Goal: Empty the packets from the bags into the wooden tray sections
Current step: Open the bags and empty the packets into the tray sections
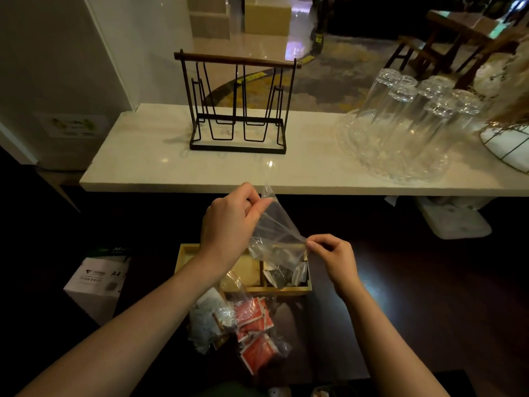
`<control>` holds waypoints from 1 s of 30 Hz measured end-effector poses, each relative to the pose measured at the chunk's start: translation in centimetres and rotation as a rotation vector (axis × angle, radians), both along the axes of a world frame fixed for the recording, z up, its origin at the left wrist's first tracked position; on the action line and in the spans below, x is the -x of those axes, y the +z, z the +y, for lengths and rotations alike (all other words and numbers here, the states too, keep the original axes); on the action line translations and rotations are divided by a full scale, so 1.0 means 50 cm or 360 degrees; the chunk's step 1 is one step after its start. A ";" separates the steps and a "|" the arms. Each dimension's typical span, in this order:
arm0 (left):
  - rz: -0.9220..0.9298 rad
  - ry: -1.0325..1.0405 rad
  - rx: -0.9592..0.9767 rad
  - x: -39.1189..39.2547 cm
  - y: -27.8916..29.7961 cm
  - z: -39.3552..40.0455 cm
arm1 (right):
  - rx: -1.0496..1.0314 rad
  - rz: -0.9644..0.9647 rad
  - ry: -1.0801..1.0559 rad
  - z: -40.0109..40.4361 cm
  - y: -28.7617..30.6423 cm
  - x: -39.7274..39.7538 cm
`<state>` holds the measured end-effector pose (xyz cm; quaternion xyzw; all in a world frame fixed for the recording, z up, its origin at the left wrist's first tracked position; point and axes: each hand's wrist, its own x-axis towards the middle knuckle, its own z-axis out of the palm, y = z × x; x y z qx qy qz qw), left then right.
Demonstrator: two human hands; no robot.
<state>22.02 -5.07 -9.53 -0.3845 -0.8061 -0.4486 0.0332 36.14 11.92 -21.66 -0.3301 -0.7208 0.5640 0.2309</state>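
A clear plastic bag (276, 236) hangs upside down over the wooden tray (186, 255), and it looks empty. My left hand (229, 222) pinches its upper corner. My right hand (333, 257) pinches its lower edge. Dark packets (283, 275) lie in the tray's right section beneath the bag. In front of the tray lie a bag of red packets (256, 336) and a bag of pale packets (209, 316). My left forearm hides part of the tray's middle section.
A white A4 paper box (96, 282) stands left of the tray on the dark surface. A marble counter (143, 164) behind carries a black wire rack (237, 104), upturned glasses (406, 121) on a glass tray and a wire basket (506, 144).
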 end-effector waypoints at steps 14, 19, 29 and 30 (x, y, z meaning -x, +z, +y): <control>0.0006 -0.0175 0.0990 -0.002 -0.199 -0.093 | -0.0671 -0.0426 -0.0654 0.033 -0.039 -0.089; 0.0114 -0.0514 0.1505 0.003 -0.271 -0.138 | -0.0872 -0.0845 -0.0526 0.038 -0.104 -0.107; 0.0012 -0.0560 0.1333 0.022 -0.251 -0.171 | -0.0982 -0.0934 -0.0081 -0.038 -0.072 -0.060; 0.0002 -0.0563 0.1334 0.023 -0.247 -0.174 | -0.0880 -0.0788 0.0051 -0.066 -0.050 -0.039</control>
